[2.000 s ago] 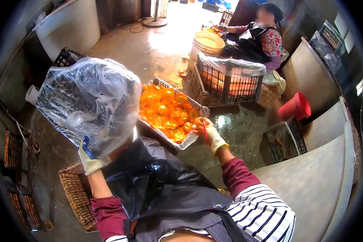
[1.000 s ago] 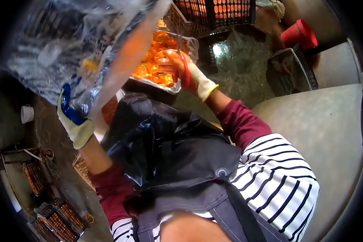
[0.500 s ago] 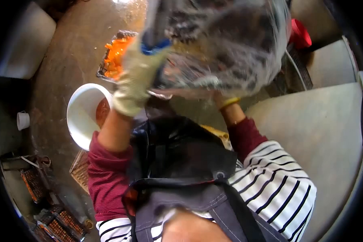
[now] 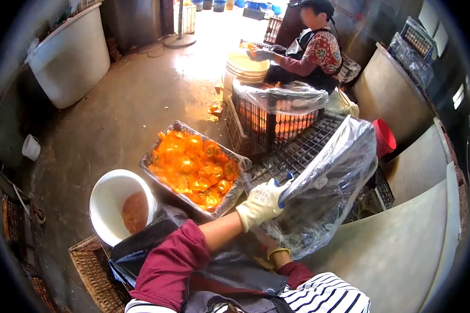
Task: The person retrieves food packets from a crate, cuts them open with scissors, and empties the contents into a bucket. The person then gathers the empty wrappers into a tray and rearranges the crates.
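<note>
My left hand [image 4: 266, 202], in a cream and blue glove, is closed on the edge of a black crate [image 4: 303, 148] lined with clear plastic. That crate is tilted on its side to the right of a low crate [image 4: 227, 152] full of shiny orange pieces [image 4: 193, 167]. My right hand is mostly hidden behind the plastic lining [image 4: 324, 198]; only its wrist and yellow cuff show, so its fingers cannot be made out. A white bucket [image 4: 102, 208] with something reddish inside stands left of my apron.
A person [image 4: 321, 52] sits beyond a lined crate [image 4: 277, 122] of orange pieces, by a cream bucket [image 4: 245, 68]. A red bucket [image 4: 384, 138] is at the right, near large pale tubs [image 4: 397, 88]. A brown basket [image 4: 96, 274] lies at the lower left.
The lined black crate has swung from the left over to the right, with my left hand on it. My right hand has passed out of sight behind it. The view has lifted again.
</note>
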A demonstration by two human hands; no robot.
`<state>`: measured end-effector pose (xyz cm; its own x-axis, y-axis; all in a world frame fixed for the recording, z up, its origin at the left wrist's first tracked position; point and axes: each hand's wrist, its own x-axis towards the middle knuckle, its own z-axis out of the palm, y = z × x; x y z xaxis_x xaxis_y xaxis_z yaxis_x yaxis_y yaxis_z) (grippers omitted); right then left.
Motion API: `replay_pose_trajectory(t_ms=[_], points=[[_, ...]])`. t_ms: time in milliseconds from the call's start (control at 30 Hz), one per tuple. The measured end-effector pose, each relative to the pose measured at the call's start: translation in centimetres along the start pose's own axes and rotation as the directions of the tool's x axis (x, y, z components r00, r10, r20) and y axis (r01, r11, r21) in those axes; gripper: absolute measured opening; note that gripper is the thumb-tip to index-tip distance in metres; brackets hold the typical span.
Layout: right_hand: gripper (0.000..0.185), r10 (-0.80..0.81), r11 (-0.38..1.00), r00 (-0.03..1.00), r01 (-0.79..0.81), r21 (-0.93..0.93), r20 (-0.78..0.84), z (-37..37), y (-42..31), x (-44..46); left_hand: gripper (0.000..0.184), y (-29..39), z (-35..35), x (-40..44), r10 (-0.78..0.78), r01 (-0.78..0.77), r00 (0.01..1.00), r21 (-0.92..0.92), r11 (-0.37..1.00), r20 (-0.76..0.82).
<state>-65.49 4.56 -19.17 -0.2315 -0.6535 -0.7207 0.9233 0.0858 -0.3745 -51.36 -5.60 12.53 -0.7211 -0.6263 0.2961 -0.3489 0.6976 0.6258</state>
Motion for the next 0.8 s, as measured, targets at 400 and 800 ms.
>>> replay_pose_trajectory(t_ms=[400, 800], points=[[0.034, 0.077, 0.997, 0.995, -0.076, 0.019, -0.065, -1.8, 3.5, 0.9, 0.081, -2.5, 5.8, 0.9, -0.071, -0.003, 0.902, 0.170, 0.985, 0.427], [0.030, -0.031, 0.844, 0.984, 0.120, 0.523, -0.176, -0.4, -5.0, 6.3, 0.076, -6.4, 5.0, -1.4, -0.222, 0.131, 0.868, 0.226, 0.965, 0.445]])
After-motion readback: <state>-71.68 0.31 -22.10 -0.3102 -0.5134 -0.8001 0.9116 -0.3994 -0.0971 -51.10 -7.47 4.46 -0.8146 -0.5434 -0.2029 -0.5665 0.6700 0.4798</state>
